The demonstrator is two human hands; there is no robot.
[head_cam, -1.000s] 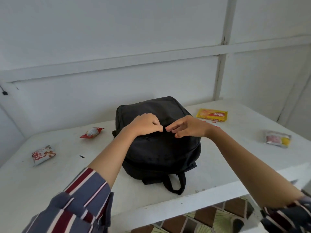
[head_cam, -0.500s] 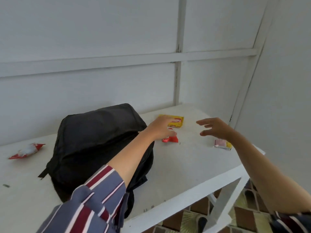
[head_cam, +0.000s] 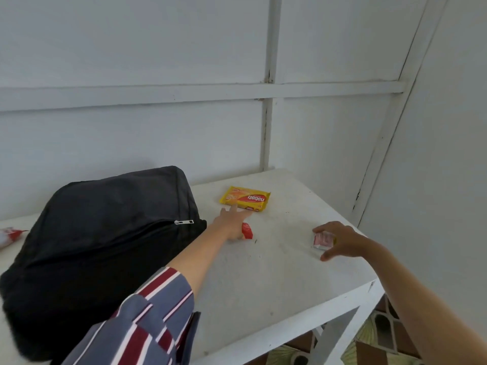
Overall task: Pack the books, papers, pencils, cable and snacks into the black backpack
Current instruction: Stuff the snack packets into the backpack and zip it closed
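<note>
Left hand flat, reaching yellow wafer packet; right hand cupped over small red-white snack packet, grip unclosed — pinch, then lift.

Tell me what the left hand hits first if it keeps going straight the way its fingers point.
The left hand points toward the yellow Nabati wafer pack; its fingertips look at or just short of the pack's near edge, so that comes first. The small red snack packet lies beside the hand, out of that line.

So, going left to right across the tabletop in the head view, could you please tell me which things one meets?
Red-and-white snack → black backpack → small red packet by the left hand → pink-and-white snack under the right hand.
</note>
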